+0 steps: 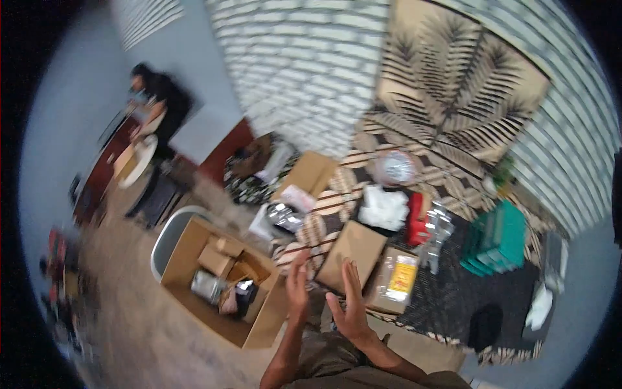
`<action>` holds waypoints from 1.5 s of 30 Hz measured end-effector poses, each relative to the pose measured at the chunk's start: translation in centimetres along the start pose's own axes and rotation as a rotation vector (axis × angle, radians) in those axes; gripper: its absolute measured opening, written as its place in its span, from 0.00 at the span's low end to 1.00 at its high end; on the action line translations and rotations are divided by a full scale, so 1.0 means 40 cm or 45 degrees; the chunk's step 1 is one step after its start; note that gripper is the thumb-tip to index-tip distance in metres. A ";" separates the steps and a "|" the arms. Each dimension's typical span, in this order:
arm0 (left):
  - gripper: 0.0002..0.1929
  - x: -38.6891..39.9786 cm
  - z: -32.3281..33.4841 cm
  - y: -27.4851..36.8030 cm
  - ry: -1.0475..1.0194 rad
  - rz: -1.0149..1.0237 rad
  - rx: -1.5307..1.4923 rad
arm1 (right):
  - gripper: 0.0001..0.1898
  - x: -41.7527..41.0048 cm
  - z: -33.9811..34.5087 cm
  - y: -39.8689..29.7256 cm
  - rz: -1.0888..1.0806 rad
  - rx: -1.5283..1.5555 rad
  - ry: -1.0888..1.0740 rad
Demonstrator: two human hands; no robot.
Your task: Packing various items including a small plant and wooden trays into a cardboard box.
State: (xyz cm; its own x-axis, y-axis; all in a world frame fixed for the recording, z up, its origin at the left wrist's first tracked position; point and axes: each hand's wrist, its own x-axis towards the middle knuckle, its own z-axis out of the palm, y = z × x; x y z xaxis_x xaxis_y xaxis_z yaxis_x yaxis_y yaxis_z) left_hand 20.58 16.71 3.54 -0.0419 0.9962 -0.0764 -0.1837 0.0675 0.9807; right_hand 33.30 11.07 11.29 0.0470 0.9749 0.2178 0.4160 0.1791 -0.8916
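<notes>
My left hand point(297, 287) is raised with straight fingers beside the near right edge of a large open cardboard box point(265, 330). It holds nothing. My right hand point(351, 311), also empty, has its thumb spread from the fingers, in front of a closed brown cardboard box point(354, 250). The palms roughly face each other, a gap between them. Inside the large box lie small brown boxes point(216, 260), a silvery packet point(208, 286) and a dark item point(247, 294). Right of my right hand sits a brown package point(381, 294) with clear plastic and a yellow label point(403, 274).
A patterned cloth point(325, 221) covers the table, with a white plastic bag point(384, 208), a red item point(417, 221), clear plastic wrapping point(437, 228) and teal plastic containers point(498, 238) on it. Behind the large box is a grey bin point(163, 243). A person point(163, 99) bends over another table.
</notes>
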 end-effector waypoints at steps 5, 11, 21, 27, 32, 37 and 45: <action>0.49 -0.154 -0.101 -0.184 0.109 0.315 -0.818 | 0.30 -0.002 0.240 0.022 -0.350 0.051 -0.552; 0.29 -0.248 -0.330 -0.022 0.648 -0.422 -0.840 | 0.22 0.003 0.530 0.126 -0.195 -0.074 -0.847; 0.17 -0.202 -0.767 -0.262 1.470 -0.202 -1.002 | 0.17 -0.055 1.097 0.379 0.575 0.231 -1.208; 0.18 -0.143 -0.898 -0.280 1.486 -0.164 -0.888 | 0.28 -0.089 1.408 0.436 1.272 0.307 -1.121; 0.16 -0.132 -0.941 -0.272 1.420 -0.224 -0.782 | 0.32 -0.139 1.560 0.554 0.844 -0.306 -0.863; 0.15 -0.158 -0.981 -0.236 1.424 -0.290 -0.616 | 0.19 -0.139 1.559 0.450 0.985 0.104 -0.858; 0.16 -0.172 -0.886 -0.195 1.335 -0.253 -0.267 | 0.14 -0.037 1.200 0.266 1.076 0.476 -0.846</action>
State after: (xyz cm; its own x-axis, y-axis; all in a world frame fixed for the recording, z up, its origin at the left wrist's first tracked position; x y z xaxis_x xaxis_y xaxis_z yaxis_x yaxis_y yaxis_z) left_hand -12.50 7.39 -9.96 -0.7924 0.4187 -0.4436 -0.4395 0.1125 0.8912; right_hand -5.92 17.90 -17.60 -0.3532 0.6597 -0.6634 0.1778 -0.6488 -0.7399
